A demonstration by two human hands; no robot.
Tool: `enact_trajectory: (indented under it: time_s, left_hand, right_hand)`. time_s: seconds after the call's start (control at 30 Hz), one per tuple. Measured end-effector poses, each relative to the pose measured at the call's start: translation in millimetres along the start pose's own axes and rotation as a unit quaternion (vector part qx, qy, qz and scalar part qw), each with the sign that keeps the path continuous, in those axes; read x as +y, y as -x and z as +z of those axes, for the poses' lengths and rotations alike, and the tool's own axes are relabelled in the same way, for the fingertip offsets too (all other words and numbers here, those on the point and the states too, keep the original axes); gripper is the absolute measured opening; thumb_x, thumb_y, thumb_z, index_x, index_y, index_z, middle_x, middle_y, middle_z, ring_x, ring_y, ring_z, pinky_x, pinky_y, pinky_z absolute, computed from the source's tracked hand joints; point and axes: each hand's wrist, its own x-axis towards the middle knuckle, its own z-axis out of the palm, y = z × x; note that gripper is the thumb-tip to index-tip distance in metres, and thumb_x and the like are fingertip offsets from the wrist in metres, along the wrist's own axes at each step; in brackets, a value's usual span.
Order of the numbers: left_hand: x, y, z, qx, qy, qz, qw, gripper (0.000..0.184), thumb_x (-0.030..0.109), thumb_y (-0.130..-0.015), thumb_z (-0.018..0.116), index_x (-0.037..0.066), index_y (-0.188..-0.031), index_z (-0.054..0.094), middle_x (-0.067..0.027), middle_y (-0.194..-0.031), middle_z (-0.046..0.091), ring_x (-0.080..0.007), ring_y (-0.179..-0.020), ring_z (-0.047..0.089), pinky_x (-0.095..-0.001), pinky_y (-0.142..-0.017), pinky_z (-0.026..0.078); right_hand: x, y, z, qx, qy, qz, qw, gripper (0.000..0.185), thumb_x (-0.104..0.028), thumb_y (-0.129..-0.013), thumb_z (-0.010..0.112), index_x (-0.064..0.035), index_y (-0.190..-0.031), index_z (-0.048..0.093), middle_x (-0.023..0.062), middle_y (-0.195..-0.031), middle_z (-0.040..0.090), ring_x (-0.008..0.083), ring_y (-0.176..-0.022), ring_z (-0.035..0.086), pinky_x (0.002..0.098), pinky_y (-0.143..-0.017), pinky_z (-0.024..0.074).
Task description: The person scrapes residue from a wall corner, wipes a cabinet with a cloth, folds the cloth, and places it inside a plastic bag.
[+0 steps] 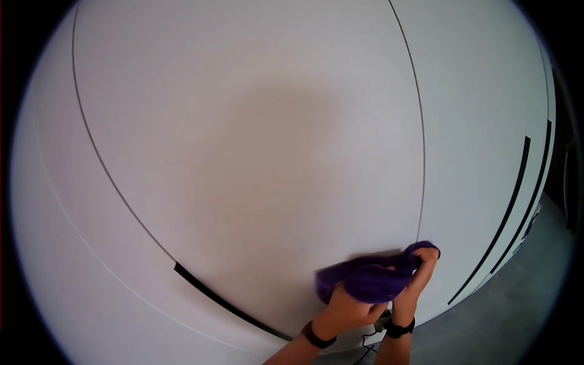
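Observation:
A bunched purple cloth (371,283) is in both hands, low and right of centre in the head view. My left hand (348,313) grips its lower left part, with the fingers partly hidden by the cloth. Higher up, my right hand (418,283) has its fingers curled round the cloth's right end. Behind the cloth stands a large white panel (274,182); I cannot tell whether the cloth touches it. Dark bands circle both wrists.
Thin dark seams divide the white panels. Long black strips (225,301) run along the panel edges at lower left and at right. Grey floor (486,322) shows at lower right. A dark cable (367,342) hangs between my forearms.

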Motion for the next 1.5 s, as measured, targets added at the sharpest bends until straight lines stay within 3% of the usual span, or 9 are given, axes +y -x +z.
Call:
enact_trajectory:
  time_s: [0.13, 0.37, 0.6, 0.83, 0.93, 1.1, 1.2, 1.27, 1.5]
  left_hand:
    - [15, -9, 39, -0.036, 0.176, -0.142, 0.974, 0.042, 0.007, -0.076, 0.068, 0.009, -0.117, 0.060, -0.0064, -0.105, 0.062, -0.0255, -0.094, 0.062, -0.0329, -0.076, 0.051]
    - [-11, 16, 77, -0.043, 0.067, -0.054, 0.995, 0.033, -0.003, -0.075, 0.064, 0.004, -0.107, 0.061, -0.0106, -0.096, 0.062, -0.0197, -0.065, 0.063, -0.0265, -0.057, 0.051]
    - [-12, 31, 83, -0.034, 0.031, 0.006, 0.999, 0.032, -0.005, -0.074, 0.062, 0.004, -0.104, 0.063, -0.0098, -0.093, 0.063, -0.0195, -0.062, 0.062, -0.0282, -0.052, 0.050]
    - [14, 3, 54, -0.043, 0.057, -0.056, 0.996, 0.025, -0.011, -0.074, 0.055, -0.002, -0.097, 0.060, -0.0179, -0.103, 0.062, -0.0299, -0.093, 0.062, -0.0363, -0.084, 0.048]
    - [13, 0, 50, -0.063, 0.071, -0.068, 0.993, 0.030, -0.011, -0.072, 0.057, -0.001, -0.100, 0.061, -0.0173, -0.107, 0.062, -0.0312, -0.093, 0.062, -0.0354, -0.078, 0.051]
    - [35, -34, 52, -0.069, 0.027, -0.052, 0.996, 0.023, -0.009, -0.075, 0.055, -0.001, -0.097, 0.058, -0.0211, -0.116, 0.061, -0.0396, -0.114, 0.056, -0.0451, -0.098, 0.043]
    - [26, -57, 67, -0.110, -0.012, -0.003, 0.994, 0.030, -0.006, -0.074, 0.059, 0.000, -0.104, 0.060, -0.0193, -0.126, 0.056, -0.0400, -0.120, 0.051, -0.0450, -0.099, 0.044]
    - [29, -93, 101, -0.153, -0.047, 0.073, 0.984, 0.038, -0.003, -0.073, 0.062, 0.001, -0.110, 0.059, -0.0198, -0.128, 0.054, -0.0421, -0.120, 0.050, -0.0442, -0.096, 0.046]
    - [54, -147, 234, -0.074, 0.043, 0.085, 0.993, 0.043, -0.002, -0.077, 0.058, 0.002, -0.119, 0.052, -0.0209, -0.137, 0.045, -0.0408, -0.129, 0.042, -0.0418, -0.095, 0.046]
  right_hand:
    - [47, -10, -17, 0.081, 0.020, 0.019, 0.996, 0.021, -0.013, -0.079, 0.058, -0.0037, -0.093, 0.046, 0.0090, -0.086, 0.041, 0.0219, -0.081, 0.041, 0.0311, -0.072, 0.0369]
    - [69, 0, -51, 0.045, -0.063, 0.259, 0.963, 0.019, 0.005, -0.075, 0.050, -0.0036, -0.091, 0.044, 0.0041, -0.083, 0.037, 0.0160, -0.076, 0.038, 0.0249, -0.071, 0.0362]
    - [81, 25, -93, 0.031, -0.059, 0.305, 0.950, 0.025, -0.003, -0.078, 0.057, -0.0016, -0.100, 0.045, 0.0085, -0.090, 0.044, 0.0198, -0.082, 0.043, 0.0272, -0.080, 0.0387]
    - [148, 49, -99, -0.053, 0.109, 0.159, 0.980, 0.039, -0.001, -0.082, 0.055, 0.0027, -0.119, 0.046, 0.0226, -0.119, 0.046, 0.0369, -0.110, 0.046, 0.0397, -0.098, 0.0378]
    - [146, 24, -107, 0.014, 0.066, 0.144, 0.987, 0.037, -0.002, -0.086, 0.053, 0.0000, -0.123, 0.050, 0.0227, -0.119, 0.052, 0.0372, -0.110, 0.048, 0.0407, -0.098, 0.0373]
    - [132, -12, -131, 0.003, 0.077, 0.137, 0.987, 0.048, -0.012, -0.096, 0.039, -0.0024, -0.142, 0.033, 0.0200, -0.145, 0.033, 0.0340, -0.138, 0.027, 0.0400, -0.115, 0.0160]
    - [132, -49, -126, 0.168, -0.114, 0.231, 0.951, 0.048, -0.011, -0.094, 0.048, 0.0015, -0.139, 0.037, 0.0198, -0.140, 0.039, 0.0335, -0.133, 0.034, 0.0391, -0.112, 0.0236]
    - [104, -96, -146, 0.161, 0.032, 0.087, 0.983, 0.046, -0.011, -0.095, 0.047, 0.0025, -0.138, 0.038, 0.0189, -0.139, 0.039, 0.0306, -0.131, 0.036, 0.0372, -0.110, 0.0257]
    - [187, -193, -180, 0.091, 0.107, 0.003, 0.990, 0.047, -0.014, -0.096, 0.044, 0.0012, -0.140, 0.035, 0.0156, -0.141, 0.039, 0.0261, -0.133, 0.034, 0.0320, -0.111, 0.0216]
